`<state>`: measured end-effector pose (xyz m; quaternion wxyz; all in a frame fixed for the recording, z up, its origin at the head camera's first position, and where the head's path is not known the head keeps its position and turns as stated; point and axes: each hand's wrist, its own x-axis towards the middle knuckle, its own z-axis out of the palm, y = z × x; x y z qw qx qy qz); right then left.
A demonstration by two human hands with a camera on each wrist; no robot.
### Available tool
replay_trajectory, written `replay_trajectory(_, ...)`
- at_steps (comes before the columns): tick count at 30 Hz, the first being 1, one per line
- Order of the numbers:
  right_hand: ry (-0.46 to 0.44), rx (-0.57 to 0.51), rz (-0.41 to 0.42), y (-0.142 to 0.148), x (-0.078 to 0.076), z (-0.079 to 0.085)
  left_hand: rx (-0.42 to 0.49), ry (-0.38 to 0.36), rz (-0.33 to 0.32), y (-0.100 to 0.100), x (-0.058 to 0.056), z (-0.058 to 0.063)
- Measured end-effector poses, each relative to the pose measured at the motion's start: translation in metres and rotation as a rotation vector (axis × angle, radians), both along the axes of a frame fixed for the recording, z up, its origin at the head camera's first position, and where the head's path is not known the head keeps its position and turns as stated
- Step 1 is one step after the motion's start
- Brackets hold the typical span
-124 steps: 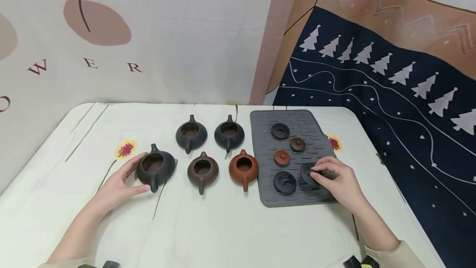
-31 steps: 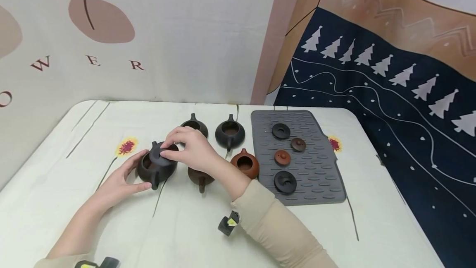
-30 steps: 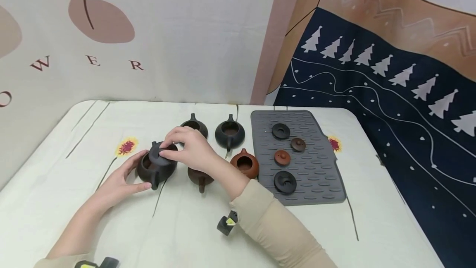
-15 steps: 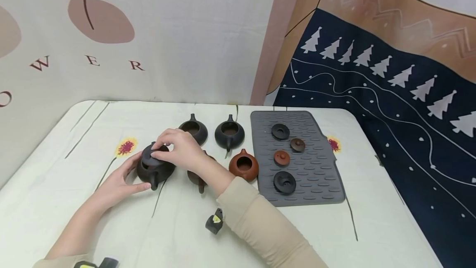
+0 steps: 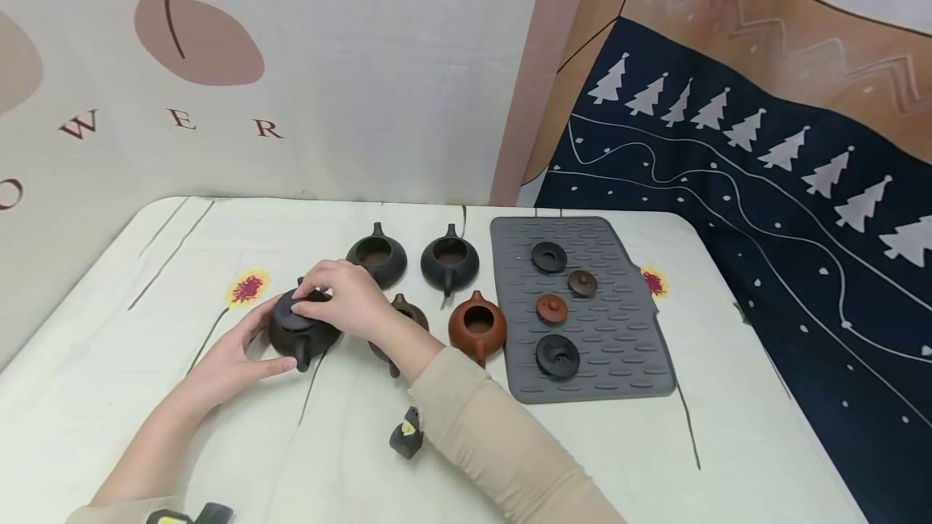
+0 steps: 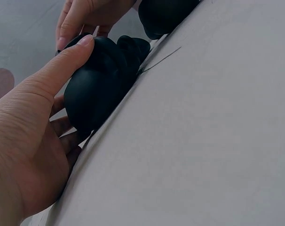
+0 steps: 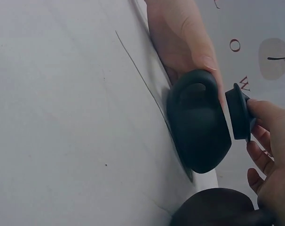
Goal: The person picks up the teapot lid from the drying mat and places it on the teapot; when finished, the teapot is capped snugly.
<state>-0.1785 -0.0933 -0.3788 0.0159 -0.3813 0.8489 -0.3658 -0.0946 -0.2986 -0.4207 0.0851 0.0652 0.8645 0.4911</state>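
My left hand (image 5: 229,354) grips the left side of a black clay teapot (image 5: 316,342) on the left part of the table. The left wrist view shows its thumb along the upper side of the teapot (image 6: 98,94) and the fingers around the far side. Between thumb and fingers my right hand (image 5: 348,297) pinches a black teapot lid (image 5: 290,314) over that teapot's opening. A narrow gap shows between the lid (image 7: 237,113) and the teapot's rim in the right wrist view. The lid mostly hides the opening from the head view.
Behind stand two lidless black teapots (image 5: 383,261). A brown teapot (image 5: 409,312), partly behind my right wrist, and a reddish-brown teapot (image 5: 477,330) stand nearer. On the grey ridged mat (image 5: 626,370) lie two black lids (image 5: 557,357), a brown lid (image 5: 582,283) and a reddish lid (image 5: 552,309).
My right hand has taken the black lid from the mat and carried it left to the teapot, then shifted slightly farther left over the opening. My left hand stays at the teapot.
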Motion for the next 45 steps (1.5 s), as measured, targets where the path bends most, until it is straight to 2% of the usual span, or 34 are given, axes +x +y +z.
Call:
replay_trajectory(10,0.031,0.017,0.016,-0.008,-0.002,-0.006,-0.006,0.005,0.002,0.0,-0.001,0.0)
replay_trajectory(19,0.021,0.09,0.008,-0.01,-0.004,-0.009,0.0,0.006,-0.002,-0.001,-0.001,0.0)
replay_trajectory(25,-0.022,0.07,0.02,-0.009,-0.006,-0.009,0.004,0.007,-0.003,-0.001,-0.001,0.0)
replay_trajectory(36,-0.037,0.039,0.049,-0.004,-0.006,-0.008,-0.003,0.016,-0.003,0.0,0.0,0.0)
replay_trajectory(45,-0.028,-0.052,0.062,0.01,0.0,0.005,-0.002,0.012,0.0,0.001,0.001,0.001)
